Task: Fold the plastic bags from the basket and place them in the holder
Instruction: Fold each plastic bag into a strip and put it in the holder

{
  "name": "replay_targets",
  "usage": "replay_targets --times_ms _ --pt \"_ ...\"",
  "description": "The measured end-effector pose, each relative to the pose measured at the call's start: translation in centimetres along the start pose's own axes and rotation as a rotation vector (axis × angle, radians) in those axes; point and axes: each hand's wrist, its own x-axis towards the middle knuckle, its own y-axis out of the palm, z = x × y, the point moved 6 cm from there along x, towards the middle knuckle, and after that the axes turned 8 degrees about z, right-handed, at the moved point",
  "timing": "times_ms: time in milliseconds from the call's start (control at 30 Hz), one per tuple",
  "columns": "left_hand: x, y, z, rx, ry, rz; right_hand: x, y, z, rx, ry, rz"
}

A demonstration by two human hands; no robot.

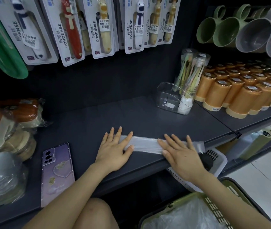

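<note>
Clear plastic bag (145, 144) folded into strip on dark shelf (148, 116); left hand (115, 148) and right hand (179, 152) press it flat, fingers straight, nothing gripped

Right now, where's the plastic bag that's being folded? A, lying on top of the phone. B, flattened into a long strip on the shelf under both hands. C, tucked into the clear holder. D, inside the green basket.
B: the plastic bag lies as a long flat strip on the dark shelf, with the left hand and the right hand pressing flat on its two ends.
</note>
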Motion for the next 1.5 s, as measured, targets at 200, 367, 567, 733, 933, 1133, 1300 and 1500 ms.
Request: replay_targets --times_ms 200,367,567,733,933,1133,1300,1500 --pt "-0.1 -0.1 -0.1 0.019 -0.008 0.005 -1.2 -2.2 -3.4 0.108 0.092 -0.024" --pt "0.1 -0.3 0.0 0.034 0.037 0.047 -2.0 -3.7 -7.2 0.188 0.487 -0.157" --pt "1.5 -1.1 0.8 -0.045 0.164 0.084 -4.5 -2.3 -7.1 0.57 0.652 -0.139" --pt "1.3 -4.0 0.7 -0.116 0.14 -0.252 -5.9 -0.1 -5.2 1.149 0.625 -0.199" --pt "-2.9 -3.9 -5.4 -0.323 0.328 -0.5 -6.7 -1.3 -3.3 1.092 0.51 -0.199" --pt "-4.2 -1.2 -9.6 -0.273 0.464 -0.271 -6.8 -1.1 -1.7 1.324 0.488 -0.057" --pt "-3.8 -1.2 -9.2 -0.222 0.413 -0.366 -5.6 -3.7 -0.2 1.852 0.463 0.062" --pt "-3.3 -3.2 -7.2 -0.544 0.197 -0.445 -1.5 -6.8 0.7 2.249 0.388 0.052"
